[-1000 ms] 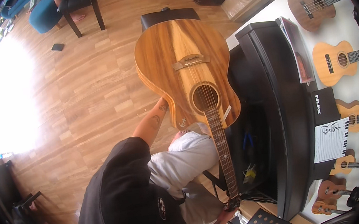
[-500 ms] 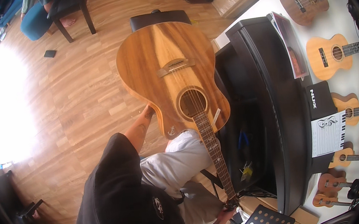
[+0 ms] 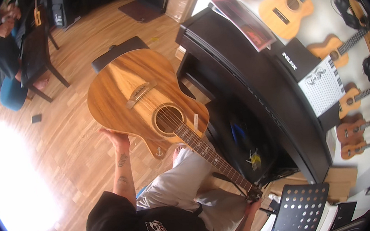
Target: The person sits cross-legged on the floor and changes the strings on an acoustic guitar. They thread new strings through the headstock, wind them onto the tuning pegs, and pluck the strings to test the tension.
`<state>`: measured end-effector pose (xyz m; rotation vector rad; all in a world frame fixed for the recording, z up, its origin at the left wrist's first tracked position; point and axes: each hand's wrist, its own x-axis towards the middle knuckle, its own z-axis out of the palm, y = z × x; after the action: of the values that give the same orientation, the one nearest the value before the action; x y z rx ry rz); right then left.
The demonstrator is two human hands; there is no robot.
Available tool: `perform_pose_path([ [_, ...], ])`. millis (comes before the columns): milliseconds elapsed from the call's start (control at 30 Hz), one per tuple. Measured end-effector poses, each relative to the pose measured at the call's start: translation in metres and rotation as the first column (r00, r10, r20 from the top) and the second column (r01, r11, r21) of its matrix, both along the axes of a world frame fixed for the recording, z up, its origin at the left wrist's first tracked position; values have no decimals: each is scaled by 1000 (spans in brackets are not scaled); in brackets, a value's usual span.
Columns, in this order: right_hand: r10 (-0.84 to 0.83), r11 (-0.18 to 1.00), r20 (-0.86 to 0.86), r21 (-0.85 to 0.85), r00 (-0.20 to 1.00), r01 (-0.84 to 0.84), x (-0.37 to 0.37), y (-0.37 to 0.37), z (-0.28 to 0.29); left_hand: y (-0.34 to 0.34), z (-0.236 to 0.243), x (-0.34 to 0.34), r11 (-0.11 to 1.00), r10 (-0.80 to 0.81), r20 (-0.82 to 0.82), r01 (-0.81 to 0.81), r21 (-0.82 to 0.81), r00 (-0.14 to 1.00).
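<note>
A wooden acoustic guitar (image 3: 121,90), with a pale stripe down its top and a cutaway, lies face up across my view, its neck slanting down to the lower right. My left hand (image 3: 116,137) is against the lower left rim of its body; the thumb side shows, while the fingers go partly out of sight behind the guitar. At the far end of the neck, my right hand (image 3: 251,208) holds the guitar by the headstock (image 3: 253,194). Its fingers are mostly hidden there. Beneath the neck are my legs in light grey trousers (image 3: 169,182).
A dark upright piano (image 3: 254,85) stands close on the right. A black perforated music stand (image 3: 299,211) is near the right hand. Small guitars or ukuleles (image 3: 289,10) hang on the wall. A dark bench (image 3: 36,54) and another person (image 3: 2,49) are at the upper left.
My view has turned, so the piano and wall sit at a new slant. The guitar appears farther left and more tilted, and more of my left hand shows at its rim.
</note>
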<state>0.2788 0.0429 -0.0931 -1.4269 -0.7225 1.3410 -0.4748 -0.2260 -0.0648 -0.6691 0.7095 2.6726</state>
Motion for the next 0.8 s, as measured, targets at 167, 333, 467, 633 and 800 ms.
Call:
perform_pose_path([
  [167,-24,994,37,108,999,20,-12,-5,13,11,22,6,988,-36,-200,6,-151,979],
  [333,-53,981,245,196,968,4,6,25,10,-15,-18,-2,954,-159,-254,82,-288,954],
  [467,-52,984,125,176,991,29,-39,35,33,-38,-11,-29,912,-244,-279,122,-391,929],
  [633,-40,982,146,187,988,12,-50,71,26,-27,-20,-38,955,-174,-332,76,-288,927],
  [800,67,972,128,216,990,-94,-79,102,19,-29,-25,-50,913,-228,-306,93,-397,924],
])
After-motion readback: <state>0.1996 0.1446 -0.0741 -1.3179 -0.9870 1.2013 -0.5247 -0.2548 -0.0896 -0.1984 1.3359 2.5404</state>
